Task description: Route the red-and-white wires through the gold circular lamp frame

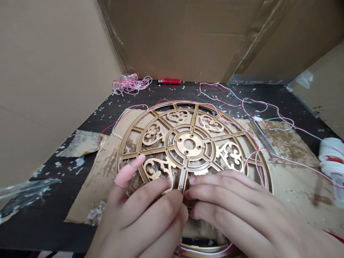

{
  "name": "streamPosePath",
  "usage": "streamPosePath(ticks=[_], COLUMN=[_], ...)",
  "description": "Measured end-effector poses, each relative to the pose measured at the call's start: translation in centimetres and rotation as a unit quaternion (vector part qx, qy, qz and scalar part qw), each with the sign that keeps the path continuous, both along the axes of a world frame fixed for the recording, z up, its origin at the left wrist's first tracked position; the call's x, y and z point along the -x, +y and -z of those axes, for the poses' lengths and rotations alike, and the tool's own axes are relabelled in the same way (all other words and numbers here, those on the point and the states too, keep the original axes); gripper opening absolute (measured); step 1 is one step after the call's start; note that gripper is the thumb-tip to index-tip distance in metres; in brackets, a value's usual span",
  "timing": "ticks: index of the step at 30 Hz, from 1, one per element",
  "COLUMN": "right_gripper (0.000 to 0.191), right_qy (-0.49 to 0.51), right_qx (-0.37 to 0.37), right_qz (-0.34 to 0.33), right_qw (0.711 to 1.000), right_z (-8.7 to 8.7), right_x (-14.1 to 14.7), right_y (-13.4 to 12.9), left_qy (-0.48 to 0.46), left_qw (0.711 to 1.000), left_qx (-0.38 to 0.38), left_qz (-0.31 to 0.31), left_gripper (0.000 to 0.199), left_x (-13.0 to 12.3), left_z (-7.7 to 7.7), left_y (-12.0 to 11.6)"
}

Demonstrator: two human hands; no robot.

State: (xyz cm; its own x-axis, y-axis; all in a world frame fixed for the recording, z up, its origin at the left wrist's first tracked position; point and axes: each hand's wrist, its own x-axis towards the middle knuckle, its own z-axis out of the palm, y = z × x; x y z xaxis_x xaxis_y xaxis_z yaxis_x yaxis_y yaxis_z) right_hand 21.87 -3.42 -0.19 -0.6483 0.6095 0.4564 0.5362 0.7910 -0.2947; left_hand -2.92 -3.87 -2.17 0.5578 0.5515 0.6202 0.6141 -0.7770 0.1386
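Nearest on my feed, the left hand [137,211] and the right hand [236,211] come in from the bottom edge, their fingers curled toward each other around a lower spoke of a gold filigree wheel frame [177,143]. The hands are neither spread open nor clearly clenched, and I can't tell whether they are gripping that spoke or something hidden beneath the fingers. The left thumb [126,173], capped with a pink finger cot, stands apart from the other fingers and lies over the lower left of the frame. Just below the hands, the curve of a second ring [204,249] shows, with red and white wire along it. The wheel frame lies flat on a torn cardboard sheet [99,175], and thin red and white wires [228,94] cross its rim and trail off to the right, past a steel ruler [264,138] and toward stacked white plastic cups [331,161]. To the left, a cardboard scrap [80,143] and a crumpled clear plastic bag [24,190] lie on the dark tabletop [45,229], which is littered with pale flecks. Farther off, a tangle of pink and white wire [131,84] and a red lighter [169,81] sit along the back, in front of the cardboard walls [53,71].
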Motion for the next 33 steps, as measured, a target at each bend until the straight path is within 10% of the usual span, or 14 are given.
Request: streamPosePath(ticks=[12,17,33], right_gripper=[0.027,0.027,0.012], right_qy=[-0.009,0.014,0.083], right_qx=[0.035,0.053,0.137], right_qz=[0.036,0.046,0.013], right_qw=[0.999,0.997,0.987], right_z=[0.2,-0.2,-1.3], right_x=[-0.2,-0.3,-1.2], right_y=[-0.3,0.2,1.9], left_qy=[-0.017,-0.111,0.003], left_qw=[1.000,0.992,0.999], left_qx=[0.010,0.041,0.036], left_qz=[-0.015,-0.052,-0.022], left_gripper=[0.008,0.031,0.014], left_x=[0.2,-0.2,0.1], left_z=[-1.0,-0.7,-0.3], left_y=[0.2,-0.3,-0.3])
